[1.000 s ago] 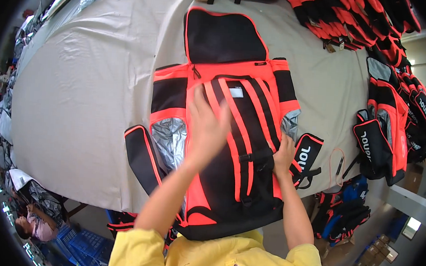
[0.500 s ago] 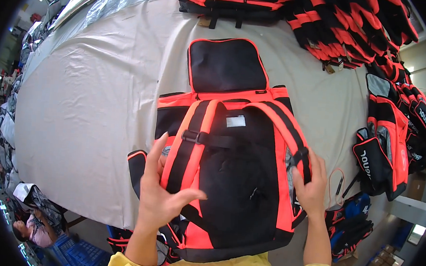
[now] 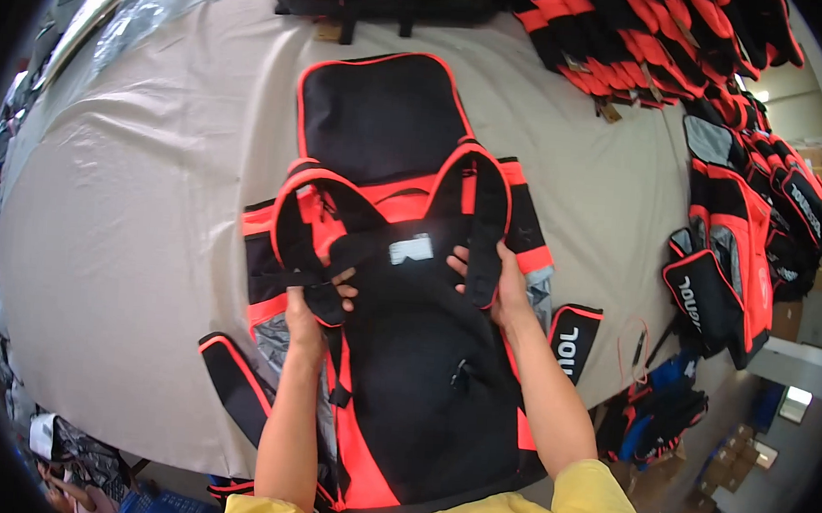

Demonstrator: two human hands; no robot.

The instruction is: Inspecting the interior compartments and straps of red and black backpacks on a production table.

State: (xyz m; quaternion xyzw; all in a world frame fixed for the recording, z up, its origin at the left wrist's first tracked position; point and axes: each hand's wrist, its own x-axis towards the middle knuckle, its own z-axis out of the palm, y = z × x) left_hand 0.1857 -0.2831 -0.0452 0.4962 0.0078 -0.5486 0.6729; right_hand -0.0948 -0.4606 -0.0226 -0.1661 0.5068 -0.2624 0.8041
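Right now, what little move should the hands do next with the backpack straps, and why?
Probably lay both straps flat on the backpack. The left hand and right hand each grip a shoulder strap, and both straps arch up in loops instead of lying flat.

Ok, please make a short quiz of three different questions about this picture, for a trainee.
1. True or false: both hands touch the backpack.
2. What does the left hand grip?
A. a cardboard box
B. a black shoulder strap with orange edge
C. a plastic sheet
3. Fill in: the backpack lies on a table covered with a ____ cloth.

Key:
1. True; the right hand holds the other strap.
2. B
3. beige
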